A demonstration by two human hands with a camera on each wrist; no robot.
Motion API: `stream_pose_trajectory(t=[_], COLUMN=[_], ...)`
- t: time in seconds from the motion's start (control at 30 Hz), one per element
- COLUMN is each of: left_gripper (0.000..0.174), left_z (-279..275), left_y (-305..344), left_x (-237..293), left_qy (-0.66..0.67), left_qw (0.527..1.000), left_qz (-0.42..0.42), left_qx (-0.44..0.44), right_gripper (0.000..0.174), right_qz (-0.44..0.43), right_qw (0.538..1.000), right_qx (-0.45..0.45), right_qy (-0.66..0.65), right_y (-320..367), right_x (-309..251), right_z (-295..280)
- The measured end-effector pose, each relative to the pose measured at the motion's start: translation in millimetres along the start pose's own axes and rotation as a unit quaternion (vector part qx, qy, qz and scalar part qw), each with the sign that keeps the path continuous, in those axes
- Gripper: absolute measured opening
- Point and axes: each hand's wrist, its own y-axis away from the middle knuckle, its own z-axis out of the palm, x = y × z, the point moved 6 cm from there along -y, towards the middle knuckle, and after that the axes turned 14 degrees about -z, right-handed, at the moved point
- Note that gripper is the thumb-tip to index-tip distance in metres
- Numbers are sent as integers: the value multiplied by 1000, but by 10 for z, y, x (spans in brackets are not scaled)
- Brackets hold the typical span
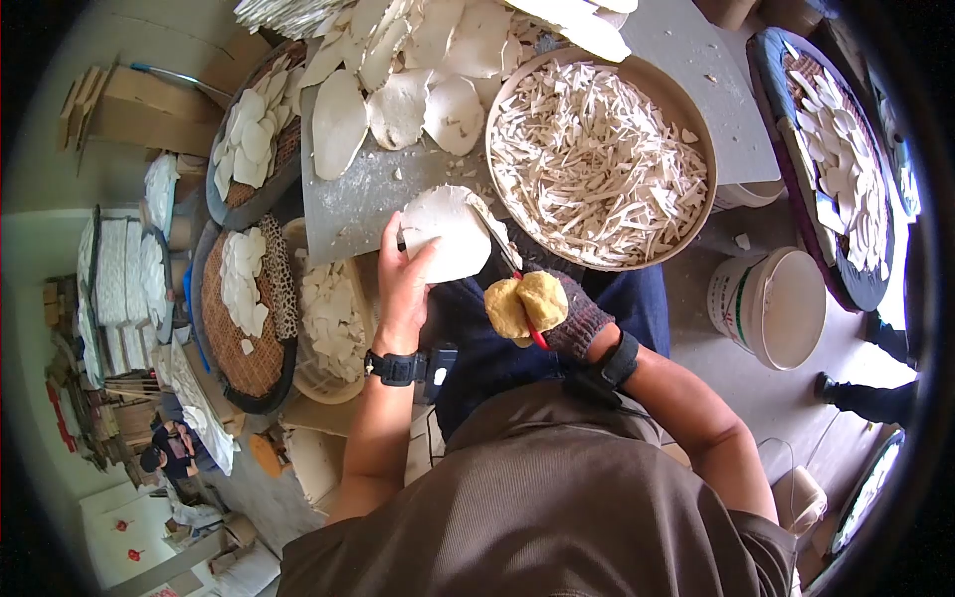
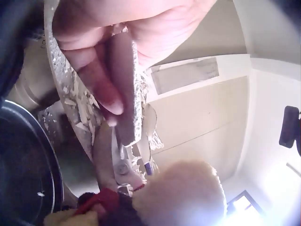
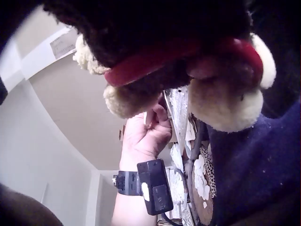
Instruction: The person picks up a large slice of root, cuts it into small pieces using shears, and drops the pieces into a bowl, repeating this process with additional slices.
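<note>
My left hand (image 1: 403, 279) pinches a flat, white, rounded slice (image 1: 443, 234) between thumb and fingers, over the lap by the table edge. In the left wrist view the slice (image 2: 126, 94) shows edge-on, thick and rough along its rim. My right hand (image 1: 557, 313) wears a dark knitted glove with yellow padding wrapped on its fingers. It grips red-handled shears (image 1: 538, 336), whose blades (image 1: 504, 249) lie along the right edge of the slice. In the right wrist view the red handles (image 3: 146, 68) pass between the padded fingers.
Right ahead, a round tub (image 1: 704, 129) holds many thin white strips. Flat white slices (image 1: 338, 124) lie on the grey table (image 1: 348, 214) beyond the left hand. Woven trays (image 1: 264, 368) and a plastic basket (image 1: 343, 390) stand at left. A white bucket (image 1: 736, 308) stands at right.
</note>
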Motion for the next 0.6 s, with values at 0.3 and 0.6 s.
stream_pose_trajectory(t=[0.3, 0.6], left_gripper=[72, 72], left_z=[121, 175], left_y=[75, 72], left_x=[44, 108], left_qy=[-57, -73], left_qw=[998, 993], left_qz=[20, 49], left_qx=[-33, -76], right_gripper=[24, 24], right_qz=[-71, 58], right_qw=[993, 988], right_qx=[-7, 30], right_qy=[95, -142], right_y=[-106, -69], right_x=[-177, -100], right_z=[-79, -78])
